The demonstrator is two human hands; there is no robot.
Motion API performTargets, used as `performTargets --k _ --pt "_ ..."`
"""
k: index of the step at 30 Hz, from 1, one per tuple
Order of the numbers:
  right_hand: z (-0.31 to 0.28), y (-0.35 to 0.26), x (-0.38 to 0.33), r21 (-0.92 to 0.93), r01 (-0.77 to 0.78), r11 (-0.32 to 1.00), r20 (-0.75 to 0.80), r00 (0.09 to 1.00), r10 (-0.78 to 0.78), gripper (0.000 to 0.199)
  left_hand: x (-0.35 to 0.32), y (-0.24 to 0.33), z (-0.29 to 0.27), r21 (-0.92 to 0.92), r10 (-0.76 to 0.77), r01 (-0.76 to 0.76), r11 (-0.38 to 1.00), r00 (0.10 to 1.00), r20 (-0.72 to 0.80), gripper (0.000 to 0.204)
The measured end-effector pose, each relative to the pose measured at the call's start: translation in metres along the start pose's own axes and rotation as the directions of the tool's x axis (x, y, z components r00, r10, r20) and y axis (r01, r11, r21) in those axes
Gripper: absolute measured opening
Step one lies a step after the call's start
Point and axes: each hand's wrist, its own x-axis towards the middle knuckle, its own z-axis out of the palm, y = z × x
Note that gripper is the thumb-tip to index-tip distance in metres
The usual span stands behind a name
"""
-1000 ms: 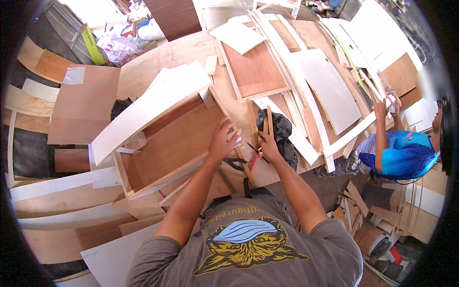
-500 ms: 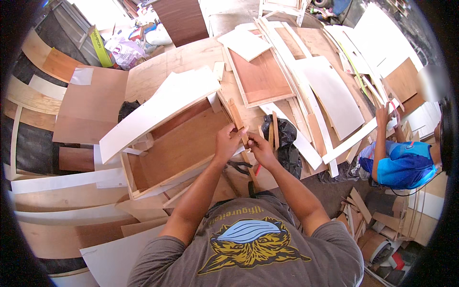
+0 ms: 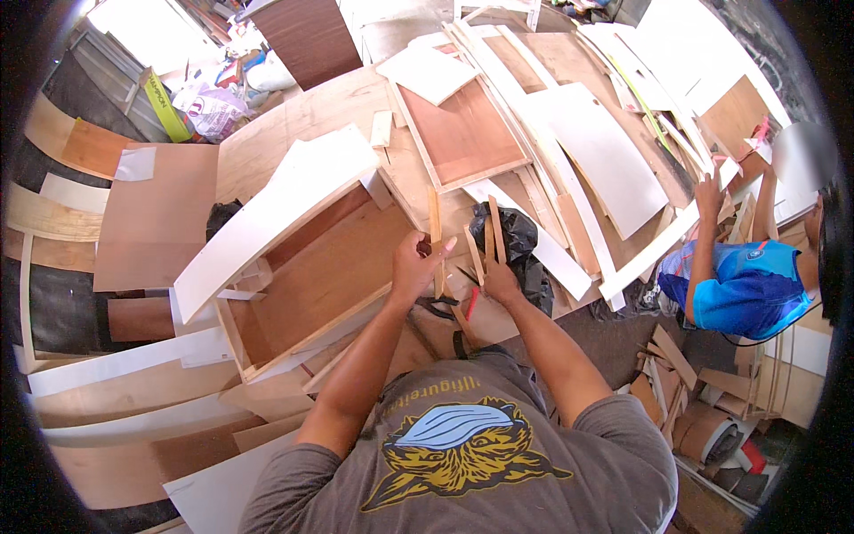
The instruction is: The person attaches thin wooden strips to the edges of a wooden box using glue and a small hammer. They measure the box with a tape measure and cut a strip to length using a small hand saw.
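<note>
My left hand (image 3: 416, 269) is closed on a narrow wooden strip (image 3: 435, 216), held upright by the near right corner of an open wooden box (image 3: 334, 258). Its thumb sticks out to the right. My right hand (image 3: 503, 281) has its fingers curled at the lower ends of a few thin wooden strips (image 3: 497, 230), which lie against a black plastic bag (image 3: 532, 258). Its fingertips are partly hidden. Between my hands and lower down lie a black-handled tool (image 3: 436, 308) and a thin red stick-like item (image 3: 471, 303).
A white panel (image 3: 276, 205) leans along the box's far side. Ahead on the plywood table are a shallow tray-like frame (image 3: 463, 133), long white boards (image 3: 569, 182) and a white panel (image 3: 605, 156). At right, a person in a blue shirt (image 3: 743, 285) handles boards. Offcuts (image 3: 667, 374) pile below.
My right hand has left the strip in my left hand and moved right to the strips by the black bag. The left hand still holds its strip, now more upright. The view has shifted slightly.
</note>
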Motion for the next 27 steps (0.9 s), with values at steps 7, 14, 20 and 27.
performTargets --k 7,14,20,27 --pt "0.015 0.015 -0.013 0.012 0.135 0.991 -0.107 0.985 -0.133 0.049 -0.004 -0.005 0.005 -0.052 -0.092 0.090 0.995 0.995 -0.036 0.038" --pt "0.014 0.030 0.004 0.212 0.165 0.963 -0.153 0.979 -0.134 0.041 0.002 -0.020 0.005 -0.056 -0.087 0.085 0.995 0.995 -0.039 0.037" --pt "0.027 0.069 0.039 0.788 -0.208 0.579 0.048 0.959 0.279 0.033 0.007 -0.022 0.010 -0.130 -0.042 0.041 0.991 0.999 -0.003 0.034" --pt "-0.015 0.038 0.027 0.812 -0.302 0.499 0.200 0.948 0.248 0.025 0.006 -0.026 0.000 -0.144 -0.127 0.133 0.981 0.991 0.051 0.032"
